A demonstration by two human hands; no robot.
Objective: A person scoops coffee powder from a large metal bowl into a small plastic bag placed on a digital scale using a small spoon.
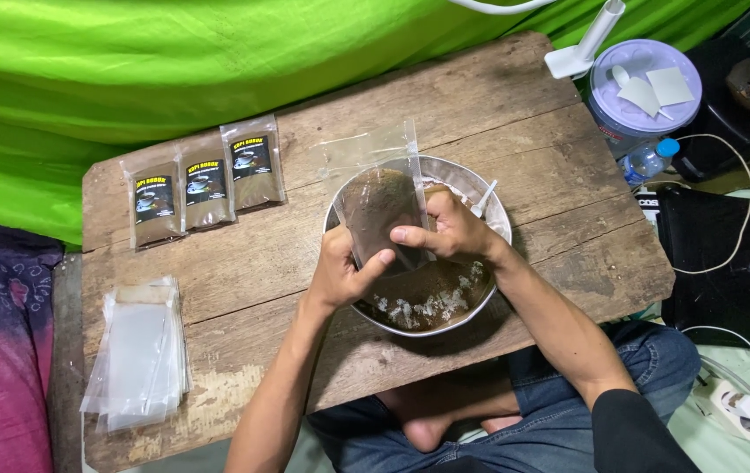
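knees in jeans bottom centre | empty clear bags lower left on wooden table | three filled packets upper left | left hand + right hand both pinch clear pouch of brown powder, frame centre, over metal bowl of powder

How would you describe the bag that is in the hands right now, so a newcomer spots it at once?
Start at the wooden table and find the metal bowl of brown powder near its front edge. Over that bowl, the left hand and right hand hold a clear plastic pouch. Unlike the three labelled packets lying flat at the back left, it is unlabelled and open-topped.
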